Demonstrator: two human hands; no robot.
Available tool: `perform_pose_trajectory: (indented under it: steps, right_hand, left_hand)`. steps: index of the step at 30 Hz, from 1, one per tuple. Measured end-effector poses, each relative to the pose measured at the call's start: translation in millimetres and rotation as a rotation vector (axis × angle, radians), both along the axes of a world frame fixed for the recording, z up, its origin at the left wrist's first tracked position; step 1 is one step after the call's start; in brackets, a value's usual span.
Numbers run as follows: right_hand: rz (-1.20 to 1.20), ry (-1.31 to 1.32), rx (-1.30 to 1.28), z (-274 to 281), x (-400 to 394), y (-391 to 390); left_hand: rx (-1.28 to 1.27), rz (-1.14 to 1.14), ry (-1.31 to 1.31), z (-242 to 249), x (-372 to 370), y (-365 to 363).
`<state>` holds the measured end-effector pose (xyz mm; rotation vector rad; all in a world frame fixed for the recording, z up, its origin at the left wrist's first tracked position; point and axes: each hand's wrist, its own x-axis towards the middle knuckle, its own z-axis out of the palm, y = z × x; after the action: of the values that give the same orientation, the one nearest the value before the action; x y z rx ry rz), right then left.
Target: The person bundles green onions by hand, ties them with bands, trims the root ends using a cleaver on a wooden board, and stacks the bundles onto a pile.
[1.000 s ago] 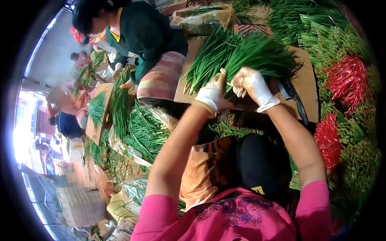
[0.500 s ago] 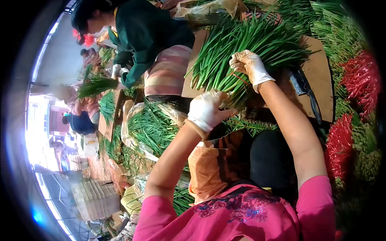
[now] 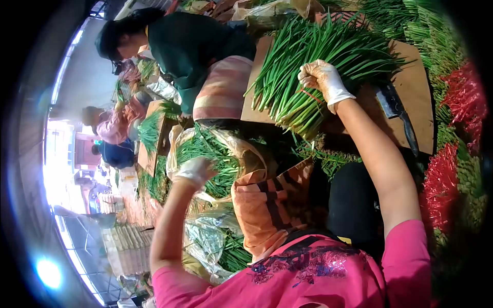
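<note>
A thick bunch of long green stalks, like garlic chives (image 3: 287,77), lies on a brown board (image 3: 418,92), its pale cut ends towards me. Around it runs a thin red tie (image 3: 311,96). My right hand (image 3: 321,79), in a stained white glove, is closed in a fist over the bunch, close to the tie; what its fingers hold is hidden. Off to the left, my gloved left hand (image 3: 197,172) is blurred by motion above a plastic bag of greens (image 3: 218,154). A knife (image 3: 393,108) with a dark handle rests on the board, right of the bunch.
A co-worker in a dark green top (image 3: 197,49) sits at the upper left. Red strips (image 3: 441,185) hang in bundles over stacked greens (image 3: 470,200) at the right. An orange cloth (image 3: 257,210) covers my knee. Other people sit farther left.
My left hand has left the cut ends of the bunch and swung left and down over the bag. My right hand stays by the tie, its fingers more tightly curled. The view has shifted slightly.
</note>
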<state>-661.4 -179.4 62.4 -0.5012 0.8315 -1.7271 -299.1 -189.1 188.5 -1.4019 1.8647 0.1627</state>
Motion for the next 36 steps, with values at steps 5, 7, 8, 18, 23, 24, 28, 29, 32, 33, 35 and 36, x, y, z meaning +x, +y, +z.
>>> perform_pose_trajectory:
  steps: [5,7,8,18,23,24,28,29,32,33,35,36]
  right_hand:
    - [0.035,0.062,-0.036,-6.2,0.4,-2.1]
    - [0.023,0.044,-0.051,-4.4,0.5,1.9]
    - [0.022,0.036,-0.06,-4.2,0.6,2.7]
    - [0.014,0.087,-0.139,-15.6,3.2,-6.2]
    - [0.019,0.107,-0.074,-6.0,5.7,-0.1]
    - [0.011,0.109,-0.087,-7.7,5.1,-0.8]
    - [-0.019,0.127,-0.103,-13.0,4.2,-1.9]
    - [-0.016,0.119,-0.107,-13.4,4.3,-2.2]
    - [-0.013,0.121,-0.095,-8.9,5.7,0.6]
    - [-0.016,0.133,-0.095,-7.7,6.1,0.6]
    - [-0.022,0.099,-0.139,-13.0,6.4,-1.0]
    - [-0.016,0.1,-0.148,-12.5,4.5,-1.2]
  left_hand:
    - [0.428,0.663,1.158,-103.3,-103.1,31.8]
    - [0.314,0.499,1.2,-133.4,-129.4,30.4]
    - [0.23,0.339,1.181,-152.8,-127.1,24.2]
    - [0.116,-0.389,-0.187,-82.7,8.2,-7.7]
    - [0.353,0.824,1.421,-120.5,-98.4,13.8]
    - [0.278,0.861,1.389,-120.4,-117.6,17.5]
    - [0.17,0.854,1.442,-135.6,-128.2,14.6]
    - [0.184,0.771,1.421,-129.4,-118.9,14.0]
    - [0.115,0.201,0.784,-116.9,-53.9,-2.5]
    - [-0.016,-0.232,0.269,-105.6,-30.9,-8.3]
    - [0.28,-0.096,-0.423,-118.1,49.7,-33.9]
    - [0.279,-0.469,-0.406,-128.0,97.8,-41.5]
